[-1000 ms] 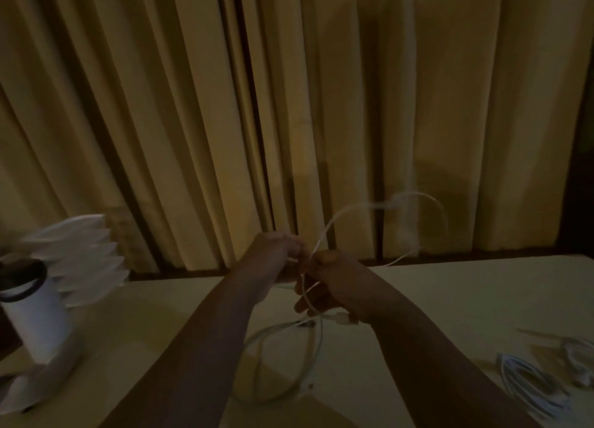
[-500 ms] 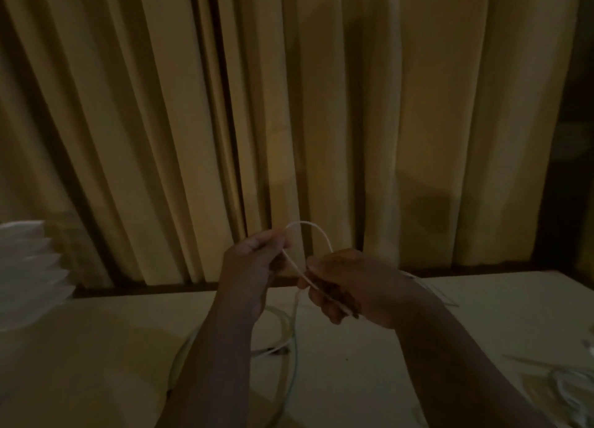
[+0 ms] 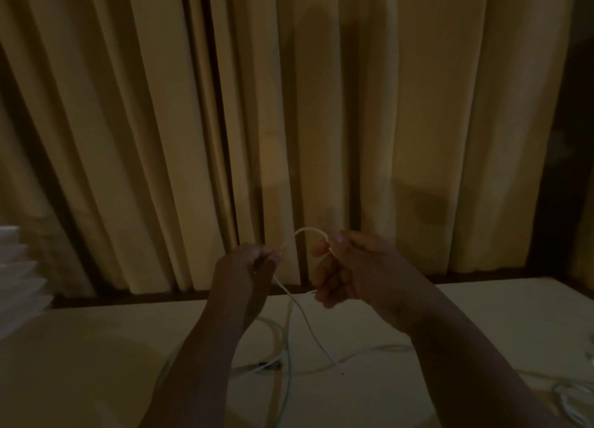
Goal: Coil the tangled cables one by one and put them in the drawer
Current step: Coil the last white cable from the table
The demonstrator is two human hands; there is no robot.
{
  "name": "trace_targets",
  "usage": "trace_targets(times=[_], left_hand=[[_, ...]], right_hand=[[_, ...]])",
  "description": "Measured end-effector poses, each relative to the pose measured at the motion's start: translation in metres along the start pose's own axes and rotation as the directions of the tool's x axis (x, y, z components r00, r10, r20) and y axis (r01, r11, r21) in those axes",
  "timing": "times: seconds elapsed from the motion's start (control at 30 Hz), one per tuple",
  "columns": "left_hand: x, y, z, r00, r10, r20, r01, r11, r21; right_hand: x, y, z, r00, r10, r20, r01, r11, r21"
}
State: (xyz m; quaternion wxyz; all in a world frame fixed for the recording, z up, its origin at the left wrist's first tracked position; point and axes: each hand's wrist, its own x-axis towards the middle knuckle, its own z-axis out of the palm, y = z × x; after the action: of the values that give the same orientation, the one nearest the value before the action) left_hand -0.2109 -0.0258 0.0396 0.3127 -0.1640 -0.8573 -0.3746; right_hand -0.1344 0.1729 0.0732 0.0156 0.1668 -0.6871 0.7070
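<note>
So the white cable (image 3: 309, 231) arcs up between both hands above the table (image 3: 482, 312), its slack trailing down in loops on the tabletop. Left hand (image 3: 247, 273) pinches one side, right hand (image 3: 350, 267) grips the other. More cables (image 3: 572, 395) sit bottom right, beige curtain (image 3: 321, 106) behind.
</note>
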Motion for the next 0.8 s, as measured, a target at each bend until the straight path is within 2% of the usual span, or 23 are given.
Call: trace_targets(times=[0.07, 0.13, 0.2, 0.3, 0.37, 0.43, 0.5, 0.6, 0.7, 0.8], left_hand=[[0.0, -0.002, 0.004, 0.999, 0.036, -0.001, -0.036, 0.999, 0.031], [0.0, -0.001, 0.006, 0.998, 0.053, -0.014, -0.052, 0.998, 0.042], [0.001, 0.0, 0.006, 0.998, 0.066, -0.019, -0.065, 0.997, 0.042], [0.0, 0.002, 0.007, 0.999, 0.047, 0.006, -0.047, 0.999, -0.004], [-0.002, 0.007, 0.009, 0.998, -0.015, 0.06, 0.022, 0.993, -0.12], [-0.006, 0.015, 0.014, 0.989, -0.071, 0.13, 0.105, 0.954, -0.281], [-0.011, 0.025, 0.021, 0.98, -0.078, 0.185, 0.137, 0.933, -0.334], [-0.02, 0.04, 0.032, 0.957, -0.041, 0.287, 0.191, 0.835, -0.516], [-0.026, 0.05, 0.04, 0.893, -0.007, 0.45, 0.296, 0.76, -0.578], [-0.029, 0.061, 0.041, 0.819, -0.023, 0.573, 0.413, 0.716, -0.562]], right_hand=[[0.002, 0.004, -0.003, 0.998, -0.011, -0.069, 0.011, 1.0, 0.001], [0.002, 0.007, -0.005, 0.997, 0.029, -0.069, -0.026, 0.999, 0.035], [0.001, 0.007, -0.008, 0.996, 0.087, 0.026, -0.089, 0.993, 0.075], [-0.002, 0.007, -0.009, 0.962, 0.13, 0.242, -0.163, 0.979, 0.122], [-0.001, 0.008, -0.008, 0.94, 0.076, 0.332, -0.143, 0.973, 0.183], [0.002, 0.01, -0.004, 0.939, -0.024, 0.344, -0.093, 0.944, 0.317], [0.004, 0.01, 0.0, 0.954, -0.112, 0.279, -0.037, 0.876, 0.48], [0.004, 0.006, 0.0, 0.978, -0.2, 0.059, 0.119, 0.769, 0.628], [0.003, 0.001, -0.008, 0.964, -0.188, -0.189, 0.266, 0.689, 0.674], [0.006, 0.003, -0.016, 0.934, -0.166, -0.316, 0.346, 0.645, 0.682]])
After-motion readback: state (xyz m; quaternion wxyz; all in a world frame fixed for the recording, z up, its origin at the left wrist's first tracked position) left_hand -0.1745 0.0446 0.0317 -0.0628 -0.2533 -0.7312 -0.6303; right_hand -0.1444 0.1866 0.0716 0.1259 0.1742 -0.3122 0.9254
